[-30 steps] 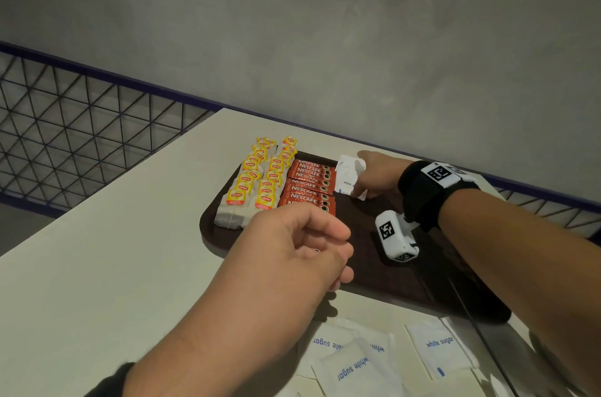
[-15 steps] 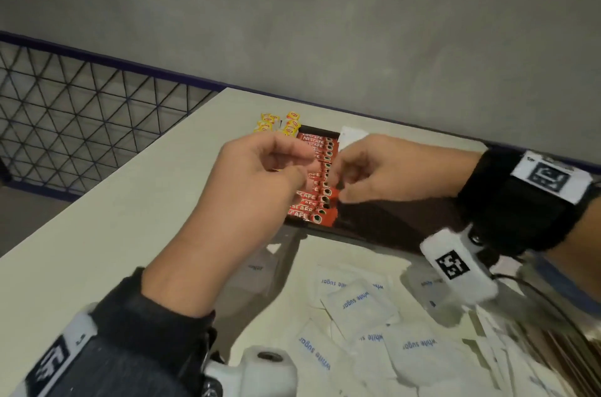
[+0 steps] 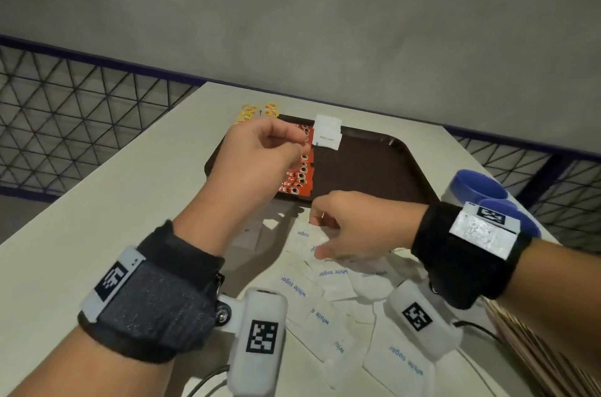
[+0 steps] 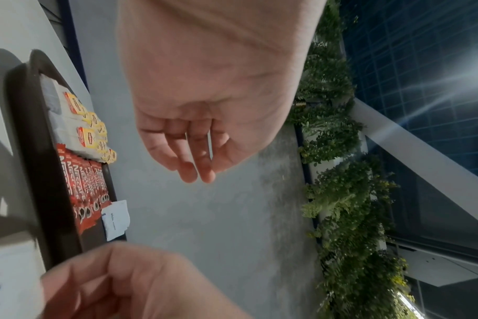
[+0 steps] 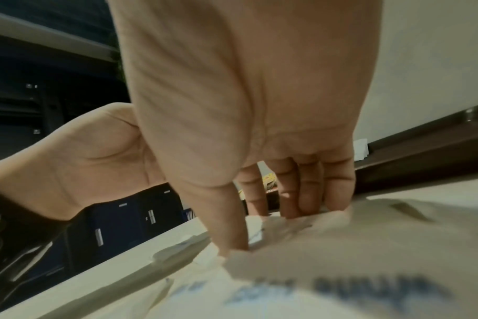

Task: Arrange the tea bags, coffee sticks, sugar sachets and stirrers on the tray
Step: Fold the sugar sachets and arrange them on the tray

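Head view: off-white table (image 3: 107, 211) against grey wall, mesh railing behind. Dark brown tray (image 3: 367, 169) holds yellow tea bags (image 3: 248, 110), red coffee sticks (image 3: 300, 175), small sugar stack (image 3: 328, 134). Loose white sugar sachets (image 3: 325, 295), at least six, lie before tray. Left hand (image 3: 260, 152) hovers curled, empty. Left wrist view: two tea-bag rows (image 4: 87, 127). Right wrist view: right hand (image 5: 259, 133) fingertips (image 5: 308, 205) press sachets; grip unclear.
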Demonstrator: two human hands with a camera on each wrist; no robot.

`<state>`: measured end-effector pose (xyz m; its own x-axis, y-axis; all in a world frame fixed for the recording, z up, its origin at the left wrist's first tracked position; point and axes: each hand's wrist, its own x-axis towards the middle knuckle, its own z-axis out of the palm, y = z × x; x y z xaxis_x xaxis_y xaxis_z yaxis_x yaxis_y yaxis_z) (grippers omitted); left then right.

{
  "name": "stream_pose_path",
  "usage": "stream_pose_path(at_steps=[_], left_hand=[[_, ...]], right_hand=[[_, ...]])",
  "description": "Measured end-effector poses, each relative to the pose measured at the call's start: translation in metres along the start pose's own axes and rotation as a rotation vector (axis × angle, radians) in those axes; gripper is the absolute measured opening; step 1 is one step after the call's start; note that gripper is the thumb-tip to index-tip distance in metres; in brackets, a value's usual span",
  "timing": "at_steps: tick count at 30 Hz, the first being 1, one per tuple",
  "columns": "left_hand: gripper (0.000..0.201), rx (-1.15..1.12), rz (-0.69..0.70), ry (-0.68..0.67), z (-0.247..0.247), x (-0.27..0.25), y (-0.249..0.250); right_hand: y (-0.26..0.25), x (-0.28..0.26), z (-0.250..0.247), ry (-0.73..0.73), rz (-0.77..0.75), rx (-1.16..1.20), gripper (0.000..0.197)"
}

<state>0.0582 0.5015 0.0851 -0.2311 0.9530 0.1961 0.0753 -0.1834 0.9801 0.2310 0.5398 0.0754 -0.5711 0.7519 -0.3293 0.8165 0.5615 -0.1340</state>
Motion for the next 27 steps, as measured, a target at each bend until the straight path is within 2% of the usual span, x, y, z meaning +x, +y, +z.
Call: stream_pose_path(at_steps=[4, 8, 11, 15, 18, 22, 25, 27], left_hand=[[0.014, 0.031, -0.011, -0.066, 0.009, -0.007, 0.0], [0.012, 0.015, -0.025, -0.097, 0.01, -0.01, 0.002], [0.012, -0.034, -0.039, -0.102, 0.008, -0.008, 0.002], [0.005, -0.031, -0.108, -0.155, 0.012, -0.009, 0.001], [0.034, -0.006, -0.227, -0.225, 0.018, -0.012, -0.003], [0.055, -0.056, -0.386, -0.341, 0.021, -0.015, -0.006], [0.061, -0.192, -0.409, -0.475, 0.024, -0.022, -0.004], [0.054, -0.222, -0.365, -0.511, 0.028, -0.027, -0.001]], right_hand=[[-0.006, -0.001, 0.007, 0.077, -0.007, 0.079, 0.031], [-0.006, -0.01, 0.008, 0.281, 0.005, 0.203, 0.025], [-0.001, -0.022, 0.006, 0.497, 0.057, 0.403, 0.023], [0.0, -0.036, 0.006, 0.73, 0.048, 0.819, 0.027], [-0.001, -0.038, 0.012, 0.816, 0.036, 0.979, 0.023], [0.002, -0.041, 0.019, 0.902, -0.03, 1.059, 0.016], [0.004, -0.048, 0.02, 0.924, -0.122, 1.044, 0.016], [0.004, -0.052, 0.021, 0.894, -0.157, 1.016, 0.022]])
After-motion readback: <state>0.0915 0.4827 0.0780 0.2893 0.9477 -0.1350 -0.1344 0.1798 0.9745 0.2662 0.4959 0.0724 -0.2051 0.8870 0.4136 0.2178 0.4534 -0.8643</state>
